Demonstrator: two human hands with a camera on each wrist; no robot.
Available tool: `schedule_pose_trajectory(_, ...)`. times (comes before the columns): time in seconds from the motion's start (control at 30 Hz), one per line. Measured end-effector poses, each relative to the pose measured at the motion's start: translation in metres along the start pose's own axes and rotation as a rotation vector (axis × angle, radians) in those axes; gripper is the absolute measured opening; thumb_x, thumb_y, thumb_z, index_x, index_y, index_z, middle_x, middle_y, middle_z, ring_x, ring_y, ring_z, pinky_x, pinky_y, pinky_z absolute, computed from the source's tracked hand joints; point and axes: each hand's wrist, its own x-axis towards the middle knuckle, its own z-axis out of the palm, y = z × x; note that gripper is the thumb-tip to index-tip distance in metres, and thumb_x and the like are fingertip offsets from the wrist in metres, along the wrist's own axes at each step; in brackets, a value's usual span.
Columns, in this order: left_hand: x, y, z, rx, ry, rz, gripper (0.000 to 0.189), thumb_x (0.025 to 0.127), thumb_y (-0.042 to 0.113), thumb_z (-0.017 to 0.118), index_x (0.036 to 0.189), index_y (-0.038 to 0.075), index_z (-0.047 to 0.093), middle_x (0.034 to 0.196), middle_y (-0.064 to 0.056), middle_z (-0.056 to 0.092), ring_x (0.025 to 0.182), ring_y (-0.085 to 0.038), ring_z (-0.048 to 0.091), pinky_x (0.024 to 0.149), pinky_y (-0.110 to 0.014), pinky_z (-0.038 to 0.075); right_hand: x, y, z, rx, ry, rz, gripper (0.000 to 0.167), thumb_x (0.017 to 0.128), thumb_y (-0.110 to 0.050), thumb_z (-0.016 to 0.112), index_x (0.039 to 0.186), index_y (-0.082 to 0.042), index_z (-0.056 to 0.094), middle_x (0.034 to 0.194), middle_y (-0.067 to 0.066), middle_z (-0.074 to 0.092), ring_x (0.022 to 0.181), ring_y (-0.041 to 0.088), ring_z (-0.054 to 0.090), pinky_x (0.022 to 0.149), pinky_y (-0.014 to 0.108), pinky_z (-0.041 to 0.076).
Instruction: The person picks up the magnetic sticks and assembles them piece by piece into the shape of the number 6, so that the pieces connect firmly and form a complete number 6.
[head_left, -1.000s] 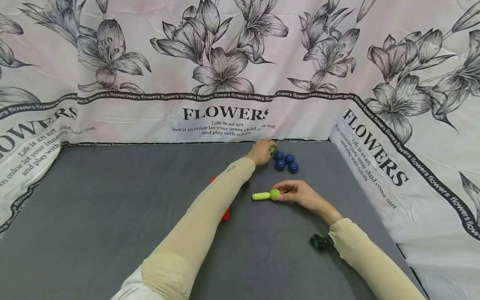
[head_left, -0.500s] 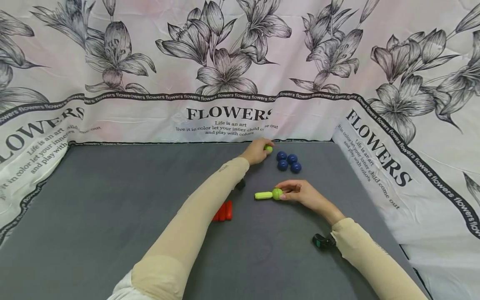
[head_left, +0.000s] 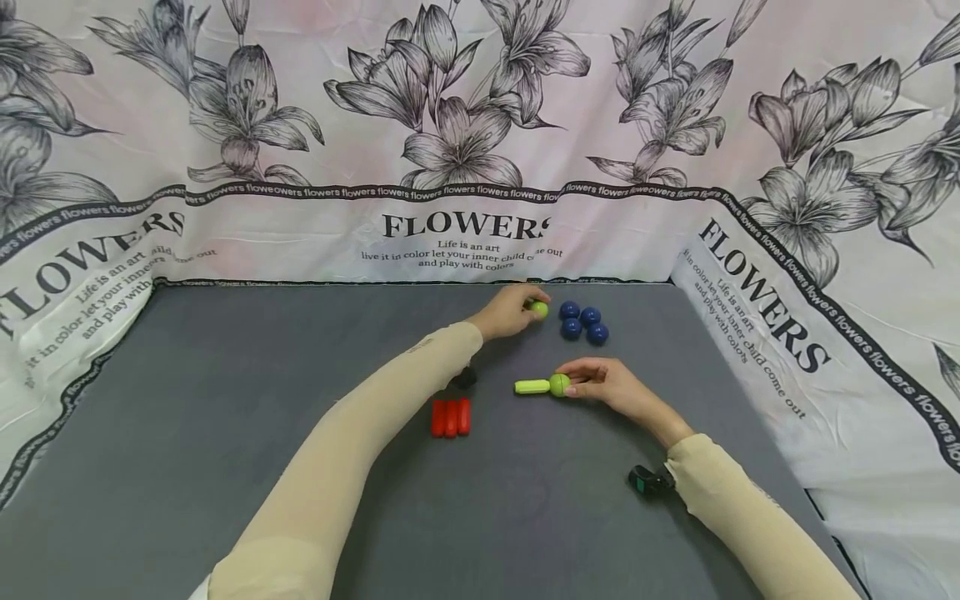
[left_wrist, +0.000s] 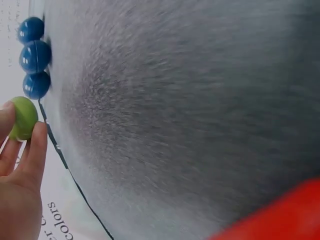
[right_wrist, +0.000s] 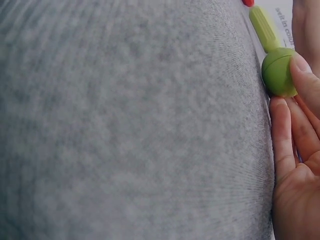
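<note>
At the back of the table, my left hand holds a small green ball between thumb and fingers. The left wrist view shows this ball from the palm side, fingertips against it. Just right of it sit several glossy blue balls in a cluster. Nearer the middle, my right hand pinches a second green ball at the right end of a yellow-green ribbed rod, which lies pointing left. Thumb and fingertips are on that ball in the right wrist view.
Three red rods lie side by side beside my left forearm. A dark wrist camera hangs by my right wrist, another by the left. Printed flower cloth borders the grey table at the back and sides.
My left hand has drawn the green ball left, away from the blue balls, and slightly nearer. The left forearm has swung left, uncovering the red rods. My right hand keeps its grip.
</note>
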Motion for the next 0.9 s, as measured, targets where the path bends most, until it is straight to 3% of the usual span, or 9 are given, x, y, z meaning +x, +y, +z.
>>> schedule_pose_trajectory(0.3, -0.042, -0.005, -0.009, -0.056, -0.04, -0.005, 0.034, 0.097, 0.009, 0.062, 0.131, 0.006, 0.061, 0.133, -0.01, 0.063, 0.122, -0.025, 0.062, 0.105, -0.035, 0.051, 0.003, 0.002, 0.0, -0.03, 0.019, 0.0, 0.039, 0.09, -0.026, 0.074, 0.125, -0.012, 0.067, 0.121, 0.014, 0.069, 0.1, 0.004, 0.066, 0.083, 0.021, 0.054)
schedule_pose_trajectory(0.57, -0.08, -0.006, -0.014, -0.042, -0.064, -0.016, 0.035, 0.095, 0.012, 0.066, 0.129, 0.007, 0.063, 0.131, -0.007, 0.065, 0.12, -0.023, 0.063, 0.104, -0.036, 0.052, 0.002, 0.002, -0.001, -0.042, 0.035, 0.002, 0.039, 0.091, -0.026, 0.073, 0.126, -0.011, 0.066, 0.119, 0.003, 0.07, 0.099, 0.003, 0.065, 0.08, 0.022, 0.054)
schedule_pose_trajectory(0.9, -0.115, -0.005, -0.009, -0.056, -0.109, -0.012, 0.034, 0.092, 0.009, 0.07, 0.125, 0.006, 0.064, 0.126, -0.007, 0.068, 0.113, -0.02, 0.066, 0.096, -0.028, 0.055, 0.003, 0.002, 0.002, -0.031, 0.026, 0.011, 0.039, 0.091, -0.027, 0.072, 0.126, -0.01, 0.066, 0.123, 0.013, 0.068, 0.098, 0.001, 0.065, 0.078, 0.021, 0.053)
